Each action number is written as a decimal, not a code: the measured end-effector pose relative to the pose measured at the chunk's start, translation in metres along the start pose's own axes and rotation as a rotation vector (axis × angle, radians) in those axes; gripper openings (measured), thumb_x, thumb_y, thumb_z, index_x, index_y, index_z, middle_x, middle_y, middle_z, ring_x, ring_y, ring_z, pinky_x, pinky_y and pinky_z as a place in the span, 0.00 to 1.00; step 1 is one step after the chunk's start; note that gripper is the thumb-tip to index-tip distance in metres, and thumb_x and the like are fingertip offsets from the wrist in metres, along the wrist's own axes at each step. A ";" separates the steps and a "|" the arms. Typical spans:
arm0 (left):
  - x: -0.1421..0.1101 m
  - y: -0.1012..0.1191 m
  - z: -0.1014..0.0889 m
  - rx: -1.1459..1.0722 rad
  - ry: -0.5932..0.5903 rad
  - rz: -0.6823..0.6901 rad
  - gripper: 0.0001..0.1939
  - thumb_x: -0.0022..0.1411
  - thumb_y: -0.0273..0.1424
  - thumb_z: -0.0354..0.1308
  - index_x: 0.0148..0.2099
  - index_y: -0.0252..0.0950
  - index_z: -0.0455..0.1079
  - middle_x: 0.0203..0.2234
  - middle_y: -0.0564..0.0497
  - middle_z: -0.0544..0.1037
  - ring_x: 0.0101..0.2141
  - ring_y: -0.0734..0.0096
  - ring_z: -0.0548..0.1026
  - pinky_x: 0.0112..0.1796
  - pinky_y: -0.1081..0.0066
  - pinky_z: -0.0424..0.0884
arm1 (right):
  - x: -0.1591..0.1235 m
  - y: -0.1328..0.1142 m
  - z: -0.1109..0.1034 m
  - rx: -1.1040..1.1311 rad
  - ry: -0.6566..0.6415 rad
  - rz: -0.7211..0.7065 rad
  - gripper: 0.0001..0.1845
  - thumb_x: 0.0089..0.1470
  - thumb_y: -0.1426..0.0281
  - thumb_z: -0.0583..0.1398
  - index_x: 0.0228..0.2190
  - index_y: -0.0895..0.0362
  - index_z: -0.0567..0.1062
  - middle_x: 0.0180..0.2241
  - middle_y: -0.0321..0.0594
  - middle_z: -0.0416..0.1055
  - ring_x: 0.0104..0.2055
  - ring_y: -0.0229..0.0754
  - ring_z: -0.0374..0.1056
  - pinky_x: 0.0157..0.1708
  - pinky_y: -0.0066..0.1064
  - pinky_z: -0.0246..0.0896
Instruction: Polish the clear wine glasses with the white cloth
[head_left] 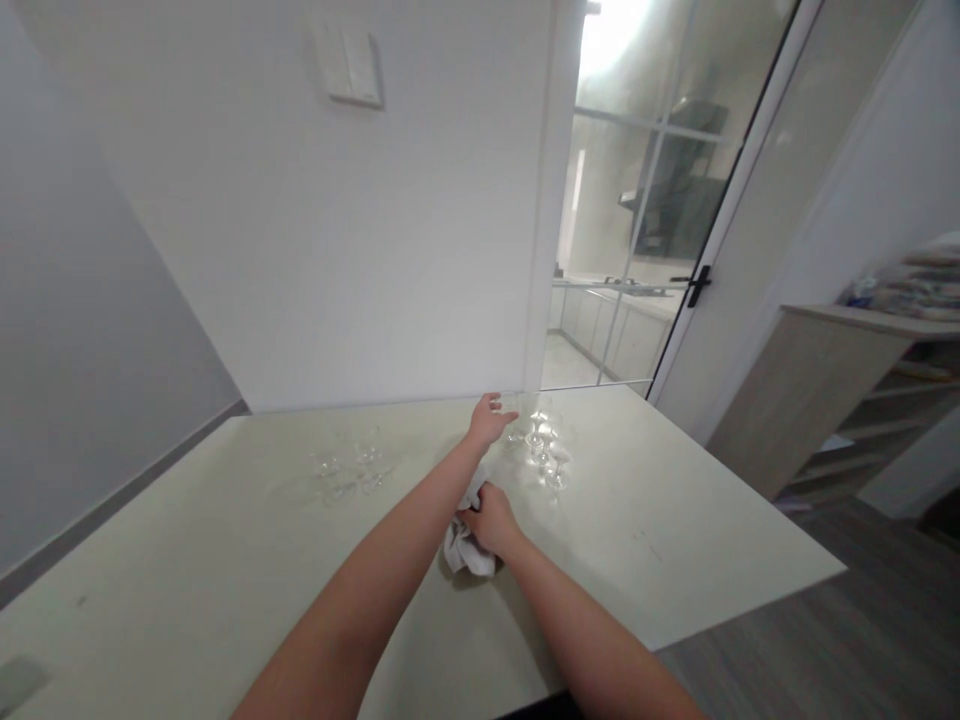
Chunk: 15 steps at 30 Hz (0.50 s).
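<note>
My left hand (490,420) reaches across to the far side of the white table (225,570), thumb and fingers apart, with nothing seen in it. Just right of it stand several clear stemmed glasses (538,432), shining under the light; whether my fingertips touch one I cannot tell. Nearer to me, my right hand (495,520) is closed on a crumpled whitish cloth (466,552), which hangs down to the tabletop. My left forearm passes in front of part of the cloth. Further left on the table are several more clear glasses (367,455), faint against the white surface.
A white wall (375,250) with a light switch (351,65) rises behind the table. Right of it is a glazed door (637,200) with a black handle (699,286). A wooden shelf unit (840,370) with piled items stands beyond the table's right edge.
</note>
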<state>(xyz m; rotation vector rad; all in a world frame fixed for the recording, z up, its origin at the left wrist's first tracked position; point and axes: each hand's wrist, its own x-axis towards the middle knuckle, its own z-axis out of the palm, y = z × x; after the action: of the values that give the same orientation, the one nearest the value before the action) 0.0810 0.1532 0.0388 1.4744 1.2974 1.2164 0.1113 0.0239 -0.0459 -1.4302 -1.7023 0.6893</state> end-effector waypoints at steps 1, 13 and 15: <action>0.002 -0.002 0.003 0.006 0.000 -0.005 0.35 0.44 0.29 0.71 0.55 0.33 0.64 0.47 0.38 0.73 0.38 0.66 0.76 0.38 0.69 0.69 | 0.001 0.000 0.001 -0.019 0.002 0.005 0.11 0.42 0.74 0.62 0.33 0.59 0.72 0.31 0.39 0.73 0.31 0.40 0.65 0.30 0.28 0.55; 0.008 -0.012 0.010 0.088 -0.012 0.016 0.33 0.46 0.29 0.69 0.55 0.34 0.64 0.49 0.39 0.72 0.40 0.66 0.75 0.39 0.70 0.68 | 0.001 -0.006 0.000 -0.127 0.000 0.052 0.08 0.43 0.71 0.63 0.28 0.59 0.70 0.25 0.36 0.68 0.26 0.36 0.58 0.26 0.28 0.46; 0.007 -0.012 0.011 0.096 -0.023 0.022 0.33 0.47 0.30 0.69 0.56 0.34 0.64 0.49 0.39 0.72 0.40 0.66 0.75 0.39 0.70 0.68 | 0.001 -0.005 0.001 -0.119 0.000 0.053 0.08 0.43 0.71 0.63 0.27 0.59 0.70 0.25 0.36 0.68 0.26 0.36 0.58 0.26 0.28 0.46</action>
<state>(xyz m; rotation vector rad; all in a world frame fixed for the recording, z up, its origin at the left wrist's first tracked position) 0.0895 0.1622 0.0256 1.5700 1.3443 1.1615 0.1075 0.0241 -0.0426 -1.5616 -1.7353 0.6250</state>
